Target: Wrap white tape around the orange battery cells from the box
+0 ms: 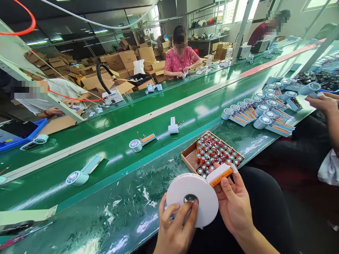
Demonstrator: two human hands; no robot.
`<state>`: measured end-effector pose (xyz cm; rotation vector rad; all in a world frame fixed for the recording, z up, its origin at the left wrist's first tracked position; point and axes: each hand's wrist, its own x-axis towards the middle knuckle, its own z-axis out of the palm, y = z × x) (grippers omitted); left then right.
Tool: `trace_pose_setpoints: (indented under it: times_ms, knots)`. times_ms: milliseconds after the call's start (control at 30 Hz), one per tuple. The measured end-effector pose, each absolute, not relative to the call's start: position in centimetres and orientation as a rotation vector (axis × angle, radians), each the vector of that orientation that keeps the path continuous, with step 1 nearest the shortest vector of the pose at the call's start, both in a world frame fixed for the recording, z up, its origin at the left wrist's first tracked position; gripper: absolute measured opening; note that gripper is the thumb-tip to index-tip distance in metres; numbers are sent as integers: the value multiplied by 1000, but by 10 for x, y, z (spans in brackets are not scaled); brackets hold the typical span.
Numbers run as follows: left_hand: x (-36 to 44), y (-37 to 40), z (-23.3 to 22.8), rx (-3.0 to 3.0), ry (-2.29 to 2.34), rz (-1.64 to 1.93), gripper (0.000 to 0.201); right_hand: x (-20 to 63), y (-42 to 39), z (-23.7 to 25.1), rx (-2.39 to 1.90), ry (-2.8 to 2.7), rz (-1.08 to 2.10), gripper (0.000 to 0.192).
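I have both hands occupied on the near side: the left hand (176, 225) holds the white roll (184, 185), fingers at its centre hole, and the right hand (235, 201) grips the orange battery (221, 177) by the roll's right edge. Beyond them, a cardboard box (188, 166) of wired cells (212, 150) sits on the green surface (127, 206), pale-blue housings (262, 121) clustered farther right.

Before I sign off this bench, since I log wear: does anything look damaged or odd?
The green bench top looks marred: pale, ragged patches mark it left of the white tape roll. Chipping or residue, I can't tell.
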<state>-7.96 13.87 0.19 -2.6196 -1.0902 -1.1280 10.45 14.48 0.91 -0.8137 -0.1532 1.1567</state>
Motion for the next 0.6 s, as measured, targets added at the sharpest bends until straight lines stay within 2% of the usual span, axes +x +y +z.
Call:
trace_pose_setpoints:
  times_ms: [100, 233, 267, 367, 433, 533, 600]
  knots:
    - [-90, 138, 1, -2736, -1002, -1180, 43, 142, 160, 20, -923, -258, 1186, 62]
    - [-143, 148, 15, -2856, -1047, -1129, 31, 211, 186, 38, -910, -277, 715, 50]
    - [-156, 151, 17, -2827, -1129, -1088, 30, 217, 186, 36, -905, -327, 698, 48]
    - [-180, 158, 18, -2768, -1266, -986, 31, 200, 167, 12, -964, -602, 1079, 28]
    - [-182, 161, 16, -2799, -1223, -913, 32, 172, 144, -14, -1010, -820, 1300, 23]
    - [-183, 166, 16, -2746, -1203, -770, 35, 145, 113, -38, -1085, -1156, 1253, 17]
    - [-186, 168, 18, -2651, -1247, -713, 41, 144, 102, -41, -1105, -1295, 1143, 24]
